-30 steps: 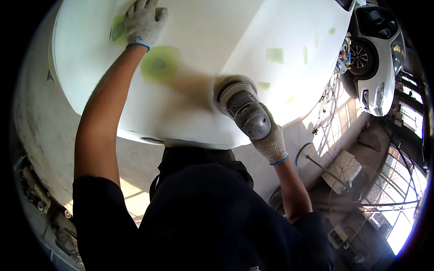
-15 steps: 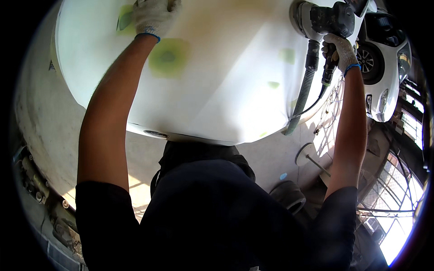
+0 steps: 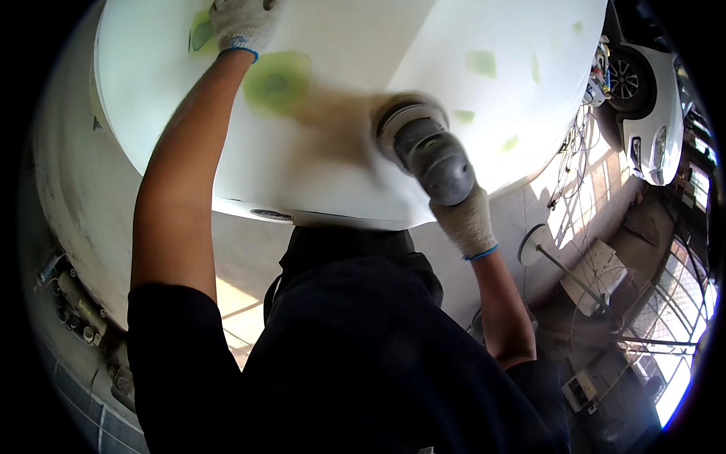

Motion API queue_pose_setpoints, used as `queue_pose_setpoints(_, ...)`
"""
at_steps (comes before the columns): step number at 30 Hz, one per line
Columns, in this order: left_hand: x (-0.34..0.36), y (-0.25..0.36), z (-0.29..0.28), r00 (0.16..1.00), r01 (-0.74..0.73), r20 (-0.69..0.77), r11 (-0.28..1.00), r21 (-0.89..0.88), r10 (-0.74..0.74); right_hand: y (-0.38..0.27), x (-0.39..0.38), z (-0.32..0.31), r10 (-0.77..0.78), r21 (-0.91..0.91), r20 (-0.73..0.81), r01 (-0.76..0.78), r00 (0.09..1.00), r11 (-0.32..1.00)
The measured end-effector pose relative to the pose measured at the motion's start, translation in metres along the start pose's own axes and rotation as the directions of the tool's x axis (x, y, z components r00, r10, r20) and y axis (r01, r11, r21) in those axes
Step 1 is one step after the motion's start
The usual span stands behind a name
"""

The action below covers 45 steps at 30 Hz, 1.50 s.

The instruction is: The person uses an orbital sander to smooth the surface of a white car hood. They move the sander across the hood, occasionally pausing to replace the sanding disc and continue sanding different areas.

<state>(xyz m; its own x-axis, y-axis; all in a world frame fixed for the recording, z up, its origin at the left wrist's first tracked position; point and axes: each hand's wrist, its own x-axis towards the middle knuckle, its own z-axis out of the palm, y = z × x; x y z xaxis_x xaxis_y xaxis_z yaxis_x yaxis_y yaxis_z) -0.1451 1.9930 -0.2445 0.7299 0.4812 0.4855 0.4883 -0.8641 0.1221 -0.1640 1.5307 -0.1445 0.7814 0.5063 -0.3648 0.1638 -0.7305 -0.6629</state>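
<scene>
My right hand [image 3: 465,219], in a white knit glove with a blue cuff, is closed on the grip of a grey and black power sander [image 3: 435,155]. The sander's round pad is at the white car hood [image 3: 370,53], right of its middle, and is blurred. My left hand [image 3: 246,26], gloved the same way, lies on the hood at the upper left; the top edge cuts off its fingertips, and its thumb seems spread. Beside that hand are a yellow-green patch [image 3: 203,34] and a larger one [image 3: 278,83] with a darker centre.
An oval emblem [image 3: 272,216] sits at the hood's near edge, close to my body. Cables [image 3: 578,151] trail over the floor at the right. A white car [image 3: 654,136] stands at the far right. A round-based stand [image 3: 533,246] and a pale box [image 3: 597,276] are at the lower right.
My right hand has brought the sander from the hood's far right side leftward and nearer to me. The left hand has shifted slightly left and up.
</scene>
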Motion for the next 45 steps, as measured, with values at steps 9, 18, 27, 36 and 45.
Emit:
queue_pose_setpoints(9,-0.001,-0.018,-0.001,0.999,-0.023,0.036,0.995,0.095,0.02,0.026,-0.108,0.085,-0.001,-0.186,0.251,0.049,0.968,0.981)
queue_pose_setpoints(18,-0.116,0.026,-0.105,0.799,0.574,0.581,0.487,-0.658,-0.156,-0.008,0.013,0.006,-0.101,-0.013,-0.207,0.1,0.973,0.995)
queue_pose_setpoints(27,-0.245,0.09,-0.199,0.459,0.872,0.888,0.183,-0.454,0.016,-0.01,0.057,-0.051,0.175,0.078,-0.07,-0.169,0.982,0.982)
queue_pose_setpoints(36,-0.296,0.151,-0.223,0.22,0.952,0.951,0.167,-0.258,0.218,0.02,-0.094,0.076,-0.03,-0.103,0.234,0.055,0.972,0.993)
queue_pose_setpoints(45,-0.302,0.161,-0.233,0.235,0.972,0.964,0.002,-0.237,0.127,0.032,-0.093,0.073,-0.039,-0.123,0.391,0.094,0.92,0.988)
